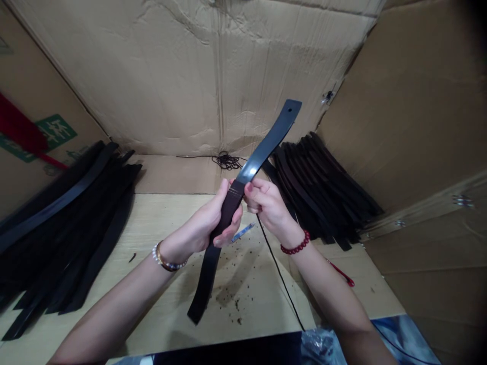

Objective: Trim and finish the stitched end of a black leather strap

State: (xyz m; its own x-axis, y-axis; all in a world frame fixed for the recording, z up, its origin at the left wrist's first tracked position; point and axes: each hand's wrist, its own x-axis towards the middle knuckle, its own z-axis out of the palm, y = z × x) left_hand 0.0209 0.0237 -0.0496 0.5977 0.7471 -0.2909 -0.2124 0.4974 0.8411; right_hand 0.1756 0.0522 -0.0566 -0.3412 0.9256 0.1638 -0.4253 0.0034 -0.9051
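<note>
A long black leather strap (262,152) crosses the middle of the view, with a punched hole near its upper tip and its lower end hanging towards the table. My left hand (203,225) is wrapped around the strap's middle. My right hand (266,203) pinches the strap just above, its curled fingers against the strap's edge. Near both hands, a small blue-and-silver blade tool (243,232) lies on the pale wooden table (258,284) among dark leather crumbs.
A pile of black straps (64,228) lies at the left, and a stack of dark brown straps (323,192) at the right. Cardboard walls (190,76) rise behind. A black cord (226,160) lies coiled at the back, with a thin wire running across the table.
</note>
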